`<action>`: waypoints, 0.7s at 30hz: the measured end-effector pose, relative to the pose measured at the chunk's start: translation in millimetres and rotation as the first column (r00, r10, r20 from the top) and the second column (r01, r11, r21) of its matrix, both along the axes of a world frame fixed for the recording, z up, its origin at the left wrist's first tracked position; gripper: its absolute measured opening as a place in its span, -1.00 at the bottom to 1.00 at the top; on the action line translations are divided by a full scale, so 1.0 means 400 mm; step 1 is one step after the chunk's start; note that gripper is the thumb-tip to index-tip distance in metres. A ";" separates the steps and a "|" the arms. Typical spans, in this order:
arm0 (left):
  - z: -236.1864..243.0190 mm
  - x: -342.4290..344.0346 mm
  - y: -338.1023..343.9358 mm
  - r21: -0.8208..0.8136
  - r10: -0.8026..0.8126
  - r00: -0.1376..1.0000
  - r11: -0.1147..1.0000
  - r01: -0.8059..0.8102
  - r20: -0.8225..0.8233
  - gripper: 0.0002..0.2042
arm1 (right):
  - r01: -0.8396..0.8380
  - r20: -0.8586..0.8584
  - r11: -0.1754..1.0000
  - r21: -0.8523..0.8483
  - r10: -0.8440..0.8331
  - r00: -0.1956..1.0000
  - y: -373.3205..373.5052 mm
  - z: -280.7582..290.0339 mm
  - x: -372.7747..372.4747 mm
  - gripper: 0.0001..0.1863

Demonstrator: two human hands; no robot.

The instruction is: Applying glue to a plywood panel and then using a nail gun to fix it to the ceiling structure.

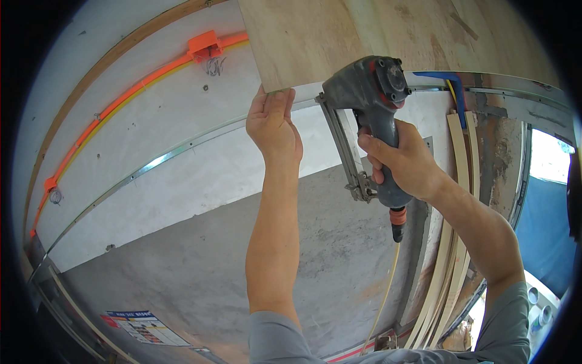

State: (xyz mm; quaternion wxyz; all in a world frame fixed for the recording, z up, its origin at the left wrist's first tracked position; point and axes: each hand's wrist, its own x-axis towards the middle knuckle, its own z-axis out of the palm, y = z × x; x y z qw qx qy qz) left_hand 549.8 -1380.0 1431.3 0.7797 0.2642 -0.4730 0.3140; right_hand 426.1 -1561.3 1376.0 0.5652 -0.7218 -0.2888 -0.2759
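Note:
Overhead, a pale plywood sheet (pixel 315 36) spans the upper part of the view. My left hand (pixel 276 124) reaches up to its near left corner, fingers gripping the edge; the fingertips are partly hidden. In my right hand (pixel 407 159) is a dark grey pneumatic nail gun (pixel 371 85), my fingers wrapped round its handle. The gun's nose and slim magazine (pixel 339 142) are on the left side, close to the sheet's near edge; I cannot tell whether the nose touches it. A thin yellowish air hose (pixel 388 291) hangs from the orange-collared fitting (pixel 398 217) below the handle.
A metal channel (pixel 157 161) runs along the wall. Orange conduit (pixel 136 88) with a junction box (pixel 204 46) and loose wires crosses the upper left. Long wood strips (pixel 445 273) lean at right, beside a blue bent pipe (pixel 459 91). A printed poster (pixel 148 327) hangs lower left.

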 end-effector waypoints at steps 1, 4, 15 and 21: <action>0.000 -0.004 0.002 0.003 0.001 1.000 1.000 -0.001 0.011 -0.66 | -0.002 0.001 1.000 0.003 0.002 1.000 -0.005 -0.003 -0.005 -0.75; -0.007 -0.002 -0.001 0.013 -0.011 1.000 1.000 0.011 0.011 -0.64 | -0.001 -0.033 1.000 -0.007 0.001 0.999 -0.028 -0.018 -0.015 -0.76; 0.087 -0.016 0.095 0.259 -0.016 0.994 0.965 0.044 -0.109 -0.64 | 0.042 -0.075 0.996 -0.074 -0.048 0.996 -0.121 -0.076 -0.058 -0.68; 0.145 -0.054 0.113 0.549 0.493 0.867 0.706 -0.448 0.073 -0.64 | 0.065 -0.075 0.995 -0.075 -0.071 0.995 -0.135 -0.073 -0.057 -0.68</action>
